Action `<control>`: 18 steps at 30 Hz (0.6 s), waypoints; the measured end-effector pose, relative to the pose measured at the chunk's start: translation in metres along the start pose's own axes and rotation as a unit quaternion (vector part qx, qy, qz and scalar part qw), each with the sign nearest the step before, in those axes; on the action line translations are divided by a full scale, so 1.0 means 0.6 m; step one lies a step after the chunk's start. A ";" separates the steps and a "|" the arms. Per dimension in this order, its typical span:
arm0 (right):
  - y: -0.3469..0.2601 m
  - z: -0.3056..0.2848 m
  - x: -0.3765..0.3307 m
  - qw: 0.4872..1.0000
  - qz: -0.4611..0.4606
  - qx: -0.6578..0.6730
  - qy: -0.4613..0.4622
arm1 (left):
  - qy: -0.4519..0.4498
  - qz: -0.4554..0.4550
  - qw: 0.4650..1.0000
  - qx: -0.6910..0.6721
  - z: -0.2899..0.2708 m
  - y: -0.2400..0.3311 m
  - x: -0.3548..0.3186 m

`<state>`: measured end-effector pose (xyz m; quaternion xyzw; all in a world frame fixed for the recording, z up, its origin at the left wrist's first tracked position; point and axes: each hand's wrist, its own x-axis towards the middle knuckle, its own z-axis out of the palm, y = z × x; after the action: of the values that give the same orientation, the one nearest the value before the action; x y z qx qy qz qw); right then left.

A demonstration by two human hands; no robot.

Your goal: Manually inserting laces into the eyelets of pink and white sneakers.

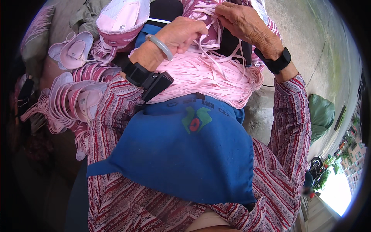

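A pink shoe (211,41) lies at the top middle, with pale pink laces crossing its front. My left hand (181,34) is closed on a pink shoelace (205,48) at the shoe's near left side, fingers curled in a pinch. From the right, my right hand (243,25) bends over the shoe's upper part, its fingertips pinched on the lacing there. Loose lace ends hang between the hands. Just below them, a thick bundle of pink laces (201,79) lies across my lap, over the blue apron (185,154).
More pink shoes (75,98) are stacked at the left, some nested together. Another pink shoe (123,23) stands upright at the upper left. Concrete ground (305,34) spreads to the right, where a green cloth or bag (320,116) rests.
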<state>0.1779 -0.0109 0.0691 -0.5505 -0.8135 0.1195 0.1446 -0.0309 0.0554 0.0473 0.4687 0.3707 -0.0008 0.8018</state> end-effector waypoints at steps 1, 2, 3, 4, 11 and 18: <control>0.000 0.007 -0.003 1.000 0.016 -0.005 0.015 | -0.028 -0.007 0.999 -0.026 -0.014 0.008 -0.005; -0.001 0.015 -0.007 0.999 0.032 -0.010 0.030 | -0.057 -0.013 0.997 -0.053 -0.028 0.018 -0.011; -0.003 0.023 -0.014 0.998 0.056 -0.012 0.032 | -0.083 0.001 0.992 -0.097 -0.044 0.029 -0.018; -0.006 0.032 -0.021 0.996 0.078 -0.015 0.036 | -0.083 0.002 0.995 -0.050 -0.057 0.038 -0.026; -0.034 0.062 -0.067 0.969 0.213 0.092 0.080 | -0.073 0.064 0.980 0.174 -0.068 0.023 -0.048; -0.071 0.071 -0.068 0.965 0.236 0.114 0.019 | -0.112 0.111 0.976 0.152 -0.049 0.023 -0.090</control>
<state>0.1398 -0.0659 0.0405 -0.7088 -0.6386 0.2320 0.1895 -0.0826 0.0665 0.0814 0.6204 0.2203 -0.0209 0.7524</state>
